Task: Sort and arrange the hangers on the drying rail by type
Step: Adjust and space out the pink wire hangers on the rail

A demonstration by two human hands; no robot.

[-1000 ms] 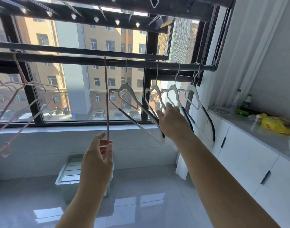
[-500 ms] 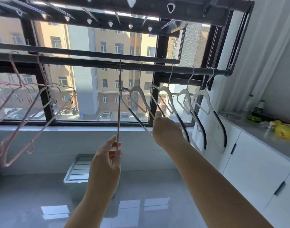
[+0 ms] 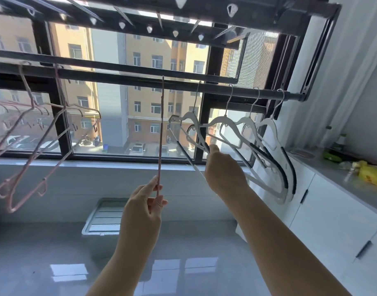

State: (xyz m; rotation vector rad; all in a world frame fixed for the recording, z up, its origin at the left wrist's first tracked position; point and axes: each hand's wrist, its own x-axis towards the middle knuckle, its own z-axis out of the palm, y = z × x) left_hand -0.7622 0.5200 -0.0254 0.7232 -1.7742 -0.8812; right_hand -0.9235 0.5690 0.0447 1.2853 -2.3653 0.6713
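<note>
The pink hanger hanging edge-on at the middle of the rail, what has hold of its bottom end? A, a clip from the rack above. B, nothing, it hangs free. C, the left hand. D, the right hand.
C: the left hand pinches the lower end of the pink hanger, while the right hand grips a white hanger further right.

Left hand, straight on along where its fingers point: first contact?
Likely the drying rail. The left hand pinches the edge-on pink hanger and points up along it to the rail; nothing else shows between, though depth is unclear.
</note>
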